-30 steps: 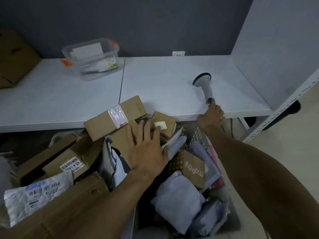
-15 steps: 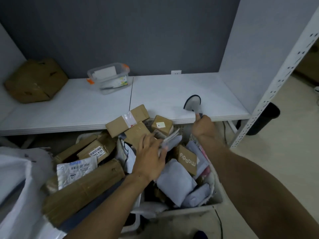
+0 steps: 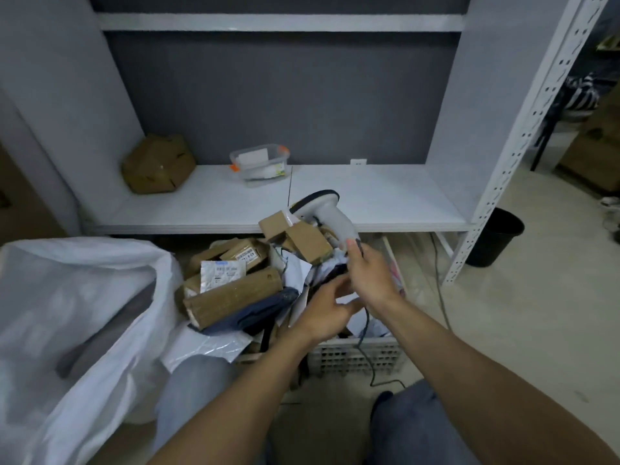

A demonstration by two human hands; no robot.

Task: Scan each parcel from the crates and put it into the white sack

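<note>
Dim, cool-grey indoor light, falling from above. Brightest surface: shelf board, soft sheen only. Deep shade beneath it and inside the crate. Fairly crisp: scanner. Motion-smeared: left hand, right hand. Soft, washed out: white sack. Unreadable: parcel labels. Wide-angle stretch leans and bows the shelf upright.

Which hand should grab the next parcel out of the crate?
Left. The right hand grips the scanner by its handle, so it is busy. The left hand hovers over the crate, and the white sack lies on that side.
</note>
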